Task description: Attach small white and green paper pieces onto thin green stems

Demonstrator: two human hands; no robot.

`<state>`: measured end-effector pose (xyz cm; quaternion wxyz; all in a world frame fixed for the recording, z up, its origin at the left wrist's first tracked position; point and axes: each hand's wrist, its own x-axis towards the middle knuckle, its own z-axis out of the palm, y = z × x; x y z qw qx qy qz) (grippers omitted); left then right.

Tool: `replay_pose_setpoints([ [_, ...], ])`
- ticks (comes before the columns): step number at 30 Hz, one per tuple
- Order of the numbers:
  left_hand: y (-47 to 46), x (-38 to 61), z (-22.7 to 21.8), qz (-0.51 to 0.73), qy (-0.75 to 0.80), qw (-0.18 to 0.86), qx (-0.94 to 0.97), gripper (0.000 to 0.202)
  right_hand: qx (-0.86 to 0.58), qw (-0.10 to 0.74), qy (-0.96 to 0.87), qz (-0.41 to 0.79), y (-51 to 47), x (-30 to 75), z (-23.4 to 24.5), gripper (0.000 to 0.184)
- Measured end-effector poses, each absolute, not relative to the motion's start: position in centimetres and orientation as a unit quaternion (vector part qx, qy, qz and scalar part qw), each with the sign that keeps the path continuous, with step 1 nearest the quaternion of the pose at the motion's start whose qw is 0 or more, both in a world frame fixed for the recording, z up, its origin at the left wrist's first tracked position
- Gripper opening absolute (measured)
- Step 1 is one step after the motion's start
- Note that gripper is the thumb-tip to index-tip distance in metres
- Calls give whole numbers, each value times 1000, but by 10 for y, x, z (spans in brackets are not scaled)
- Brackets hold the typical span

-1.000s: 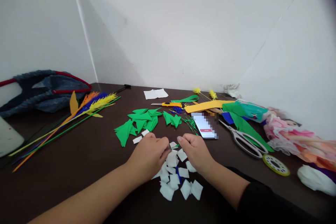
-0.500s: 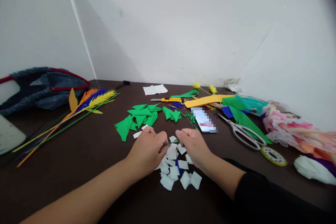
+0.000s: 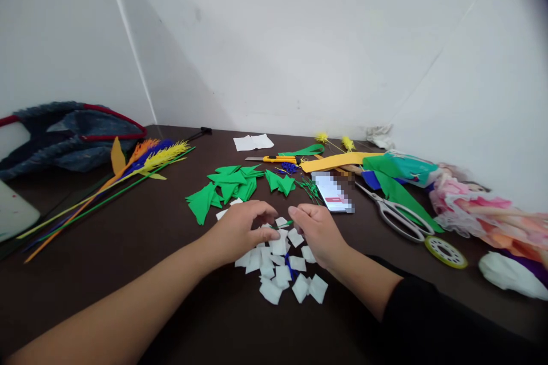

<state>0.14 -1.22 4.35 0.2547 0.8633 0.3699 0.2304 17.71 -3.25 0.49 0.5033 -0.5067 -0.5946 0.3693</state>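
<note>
Both my hands rest over a pile of small white paper squares [image 3: 280, 274] on the dark brown table [image 3: 141, 251]. My left hand [image 3: 240, 234] has its fingers loosely spread above the pile, the thumb stretched towards the right. My right hand [image 3: 314, 234] is curled, pinching a thin green stem [image 3: 285, 223] between thumb and fingers. A blue scrap [image 3: 291, 269] peeks from under the squares. Behind the hands lie cut green paper leaves [image 3: 226, 185].
Scissors [image 3: 396, 217], a tape ring [image 3: 445, 252], a phone [image 3: 334, 194], a yellow box cutter [image 3: 276, 159], coloured paper strips [image 3: 342, 161] and a doll [image 3: 483, 211] lie to the right. Long feathered stems [image 3: 111, 179] and a dark blue bag [image 3: 68, 137] lie left.
My left hand has gone from a closed pinch to spread fingers and has let go of the stem's end. The view has shifted slightly; the right hand has stayed curled.
</note>
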Motion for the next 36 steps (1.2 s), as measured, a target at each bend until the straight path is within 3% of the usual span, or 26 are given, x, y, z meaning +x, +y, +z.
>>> replay_pose_setpoints([
  [4,-13,11,34,232,370,243,866,7,-497,519,-588,371,-32,177,3,40],
  [7,-14,13,33,235,388,258,853,13,-474,523,-589,393,-32,182,5,36],
  [10,-14,12,35,235,402,287,837,16,-404,529,-609,431,-31,190,9,20],
  [13,-15,12,39,235,414,309,823,18,-369,508,-637,448,-31,196,11,32],
  [20,-16,13,41,232,413,348,809,18,-433,488,-692,308,-30,200,14,5],
  [26,-16,13,39,229,408,369,803,19,-465,485,-685,281,-31,199,15,6],
  [30,-18,12,41,233,412,381,794,18,-417,488,-681,353,-29,200,10,22],
  [36,-19,13,44,227,415,382,794,17,-455,459,-700,305,-30,200,13,6],
])
